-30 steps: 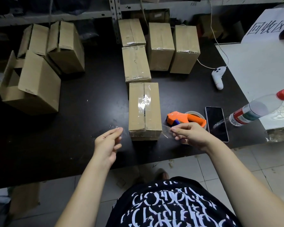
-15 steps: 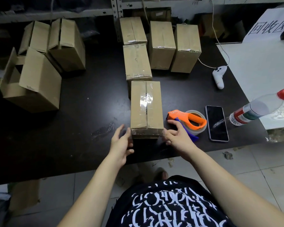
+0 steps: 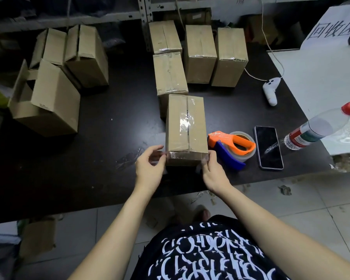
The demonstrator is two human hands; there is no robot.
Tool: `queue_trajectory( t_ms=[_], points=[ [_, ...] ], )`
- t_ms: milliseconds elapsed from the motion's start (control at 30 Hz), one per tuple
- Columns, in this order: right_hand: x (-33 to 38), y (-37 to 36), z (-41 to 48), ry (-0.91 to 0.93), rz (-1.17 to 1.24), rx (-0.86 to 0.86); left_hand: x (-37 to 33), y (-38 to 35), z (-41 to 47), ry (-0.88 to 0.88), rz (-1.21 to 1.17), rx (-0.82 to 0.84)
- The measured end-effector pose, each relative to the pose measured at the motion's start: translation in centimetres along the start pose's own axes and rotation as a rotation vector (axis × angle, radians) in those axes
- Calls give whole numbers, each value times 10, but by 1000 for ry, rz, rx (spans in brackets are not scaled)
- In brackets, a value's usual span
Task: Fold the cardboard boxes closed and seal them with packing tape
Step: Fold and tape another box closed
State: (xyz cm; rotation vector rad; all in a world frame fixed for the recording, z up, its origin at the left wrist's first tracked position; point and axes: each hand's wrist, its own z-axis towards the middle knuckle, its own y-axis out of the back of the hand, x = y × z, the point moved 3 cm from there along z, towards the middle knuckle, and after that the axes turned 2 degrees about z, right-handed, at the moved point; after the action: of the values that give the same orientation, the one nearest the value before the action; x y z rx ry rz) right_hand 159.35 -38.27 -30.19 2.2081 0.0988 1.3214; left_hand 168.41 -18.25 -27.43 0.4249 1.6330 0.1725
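While both ends of that tape strip (image 3: 185, 156) hang free past the sides of the box (image 3: 186, 126), this is where it can go sideways imo. The box sits on the black table (image 3: 109, 178) close to the near edge, flaps down, with one clear band already run along the top seam; the strip lies across its near end.

The left hand (image 3: 150, 170) pinches the loose left end between thumb and fingertips, just off the cardboard; the right hand (image 3: 214, 172) is curled at the right corner and looks to be pinching the other end there, though the exact contact is hard to make out.

Biggest risk as I see it: clear tape loves folding back on itself, so if either end sags or twists before it's pressed down the side wall, it sticks to itself or a finger and you get a wrinkled tab that won't hold; pulling one side harder would drag the strip crooked and leave a corner unsealed. The box is probably light, so a firm wipe could scoot it toward the edge; worth steadying it.

The tape dispenser (image 3: 230, 146) lies just beside the box on the right, with a phone (image 3: 269, 147) beyond it; a careless elbow could knock either. Sealed boxes (image 3: 200, 53) stand behind; open boxes (image 3: 49, 98) wait far left.
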Motion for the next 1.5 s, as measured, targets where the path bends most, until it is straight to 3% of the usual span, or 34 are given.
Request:
queue_trajectory(
  t_ms=[233, 333, 500, 733, 933, 1067, 1500],
  points=[
    [5, 10, -1, 13, 50, -74, -1, 8, 0, -95, 70, 42],
    [11, 28, -9, 212, 145, -179, -8, 19, 0, -303, 145, 104],
    [32, 44, -20, 439, 267, -89, -25, 21, 0, -620, 242, 142],
    [37, 49, -19, 577, 131, -158, -34, 18, 1, -703, 221, 81],
    [51, 60, -21, 730, 61, -358, -47, 13, -4, -726, 192, 85],
    [63, 70, -25, 824, 21, -363, -58, 17, -4, -747, 183, 59],
    [102, 86, -25, 759, 70, -298, -104, 20, 6, -729, 62, 19]
  ],
)
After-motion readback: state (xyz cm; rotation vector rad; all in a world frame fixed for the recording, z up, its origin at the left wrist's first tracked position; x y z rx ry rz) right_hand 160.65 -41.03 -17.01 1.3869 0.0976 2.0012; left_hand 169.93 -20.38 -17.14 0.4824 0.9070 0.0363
